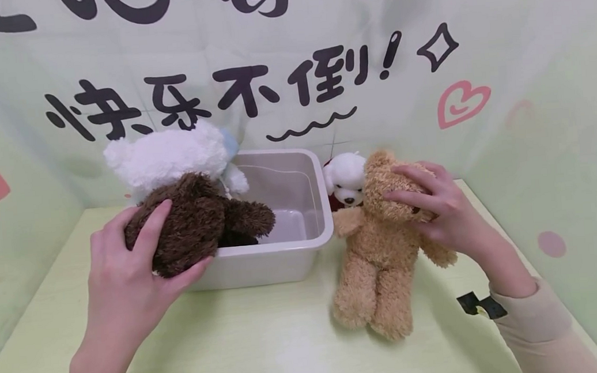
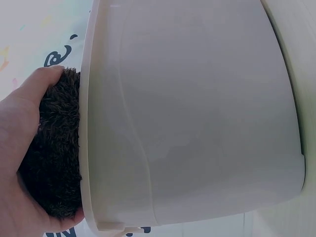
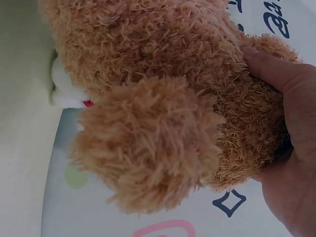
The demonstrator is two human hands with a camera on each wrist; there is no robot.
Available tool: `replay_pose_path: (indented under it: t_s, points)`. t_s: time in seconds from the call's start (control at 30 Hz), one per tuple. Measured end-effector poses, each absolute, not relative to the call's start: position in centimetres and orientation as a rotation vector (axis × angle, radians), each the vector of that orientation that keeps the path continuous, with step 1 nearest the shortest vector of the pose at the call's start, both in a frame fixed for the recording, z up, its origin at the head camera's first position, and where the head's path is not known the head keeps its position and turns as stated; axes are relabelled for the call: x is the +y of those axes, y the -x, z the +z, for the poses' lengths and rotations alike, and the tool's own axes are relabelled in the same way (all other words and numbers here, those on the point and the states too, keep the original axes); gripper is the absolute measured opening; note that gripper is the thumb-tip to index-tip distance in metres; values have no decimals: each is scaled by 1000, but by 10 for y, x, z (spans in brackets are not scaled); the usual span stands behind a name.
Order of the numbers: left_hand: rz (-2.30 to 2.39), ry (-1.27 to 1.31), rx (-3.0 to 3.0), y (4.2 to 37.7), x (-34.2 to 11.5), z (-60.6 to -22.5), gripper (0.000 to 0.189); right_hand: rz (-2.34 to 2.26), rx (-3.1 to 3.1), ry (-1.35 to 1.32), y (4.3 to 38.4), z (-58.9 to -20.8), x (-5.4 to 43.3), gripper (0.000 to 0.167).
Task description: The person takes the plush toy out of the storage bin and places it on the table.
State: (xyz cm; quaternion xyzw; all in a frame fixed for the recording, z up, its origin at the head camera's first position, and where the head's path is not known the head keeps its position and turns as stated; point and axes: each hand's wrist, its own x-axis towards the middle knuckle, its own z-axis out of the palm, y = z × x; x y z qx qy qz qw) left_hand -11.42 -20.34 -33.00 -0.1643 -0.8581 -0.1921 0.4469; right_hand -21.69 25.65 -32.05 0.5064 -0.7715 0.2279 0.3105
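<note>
My left hand (image 1: pixel 127 268) grips the head of a dark brown teddy bear (image 1: pixel 189 226) at the near left rim of a grey plastic bin (image 1: pixel 262 264). The bear's arm and lower body reach down inside the bin. In the left wrist view, thumb and fingers curl round its dark fur (image 2: pixel 57 143) beside the bin wall (image 2: pixel 197 108). At the right, my right hand (image 1: pixel 448 208) holds a light brown teddy bear (image 1: pixel 386 247) by the head, its legs hanging toward the table. The right wrist view shows that bear's furry body (image 3: pixel 148 44) close up.
A white plush toy (image 1: pixel 166 155) with a light blue patch sits at the bin's left end, behind the brown bear. Behind the light brown bear is a white plush dog (image 1: pixel 347 177) with some red. The pale table (image 1: pixel 267 339) meets a printed backdrop (image 1: pixel 397 110).
</note>
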Motion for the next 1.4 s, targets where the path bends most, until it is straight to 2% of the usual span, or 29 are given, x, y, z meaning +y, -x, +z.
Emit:
replay_pose_path:
  t_s: [0.53,0.8,1.07,1.4]
  points:
    - [-468,389,-2134,113,-203,-330,88,629,-2139,-1486,215,-343,238,67]
    - [-459,388,-2130,113,-204,-329,88,691,-2214,-1552,221,-358,225,63]
    - [-463,392,-2132,113,-203,-329,88,811,-2342,-1530,228,-364,217,60]
    - [-462,399,-2128,114,-202,-329,87,696,-2307,-1411,231,-374,211,56]
